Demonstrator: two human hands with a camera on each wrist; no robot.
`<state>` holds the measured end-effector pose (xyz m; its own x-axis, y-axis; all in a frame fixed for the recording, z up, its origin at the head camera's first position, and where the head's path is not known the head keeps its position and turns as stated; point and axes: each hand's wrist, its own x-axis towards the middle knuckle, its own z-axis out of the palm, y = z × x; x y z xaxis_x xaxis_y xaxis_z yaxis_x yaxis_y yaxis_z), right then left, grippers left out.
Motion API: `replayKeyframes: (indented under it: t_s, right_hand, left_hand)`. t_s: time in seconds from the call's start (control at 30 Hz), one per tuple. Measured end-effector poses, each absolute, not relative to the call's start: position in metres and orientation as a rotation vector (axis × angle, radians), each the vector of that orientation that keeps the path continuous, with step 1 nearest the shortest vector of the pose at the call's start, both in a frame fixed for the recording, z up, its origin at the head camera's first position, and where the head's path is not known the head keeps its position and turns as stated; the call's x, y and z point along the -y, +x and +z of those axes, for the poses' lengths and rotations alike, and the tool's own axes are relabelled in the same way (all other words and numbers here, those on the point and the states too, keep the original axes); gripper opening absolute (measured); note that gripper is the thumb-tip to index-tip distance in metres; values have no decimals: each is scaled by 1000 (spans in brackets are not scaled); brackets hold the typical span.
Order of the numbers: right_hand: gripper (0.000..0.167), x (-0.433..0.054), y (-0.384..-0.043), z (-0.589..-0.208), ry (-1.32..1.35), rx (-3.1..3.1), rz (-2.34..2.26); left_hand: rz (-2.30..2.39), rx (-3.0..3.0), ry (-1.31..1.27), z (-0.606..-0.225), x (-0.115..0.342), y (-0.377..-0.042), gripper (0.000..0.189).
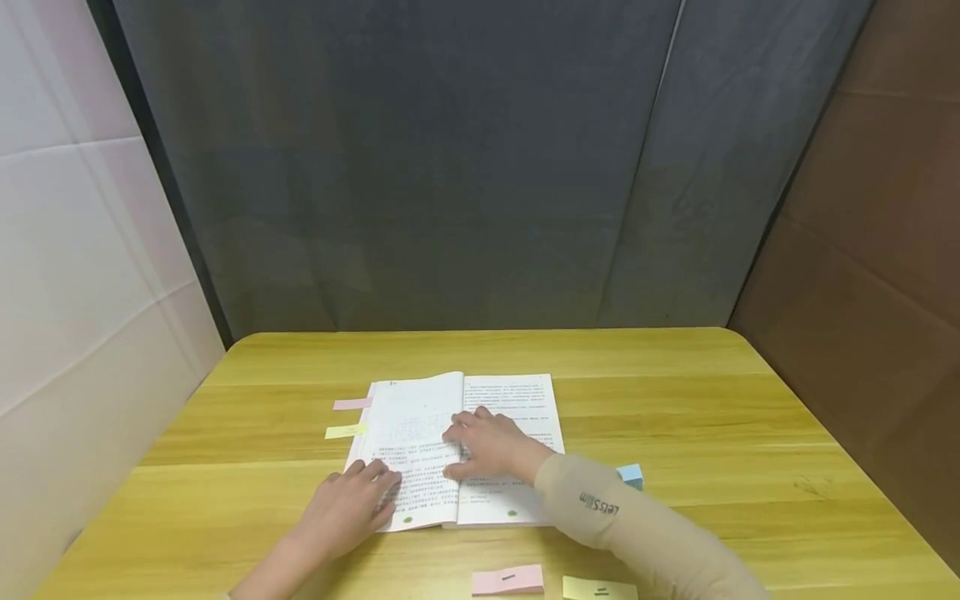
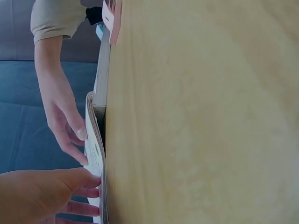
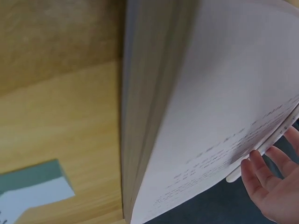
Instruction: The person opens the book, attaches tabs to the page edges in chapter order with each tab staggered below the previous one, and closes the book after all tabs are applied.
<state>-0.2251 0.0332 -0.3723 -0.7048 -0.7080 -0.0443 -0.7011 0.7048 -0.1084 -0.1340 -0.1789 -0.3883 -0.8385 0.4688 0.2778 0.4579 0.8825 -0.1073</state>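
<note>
An open book (image 1: 506,404) with printed pages lies flat on the wooden table. From its left edge stick out a pink tab (image 1: 351,404) and a yellow tab (image 1: 344,432). My left hand (image 1: 351,504) rests on the lower left page; the left wrist view shows its thumb and fingers (image 2: 84,208) spread over the page edge. My right hand (image 1: 491,446) lies across the middle fold with fingers pointing left. In the right wrist view its fingertips (image 3: 254,156) touch the paper near the fold. Neither hand grips anything.
Closer to me lie a pink sticky-note pad (image 1: 507,579) and a yellow pad (image 1: 598,588), both with dark marks. A blue pad (image 1: 631,476) sits right of the book, partly behind the right sleeve (image 1: 645,533). A dark curtain (image 1: 420,167) hangs behind the table (image 1: 712,400).
</note>
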Motion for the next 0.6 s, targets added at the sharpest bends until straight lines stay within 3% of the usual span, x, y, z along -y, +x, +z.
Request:
replayKeyframes:
  t_s: [0.6]
  right_hand:
    - [66, -40, -196, -376, -1340, -2799, -60]
  left_hand:
    - [54, 2729, -719, -390, 179, -132, 27]
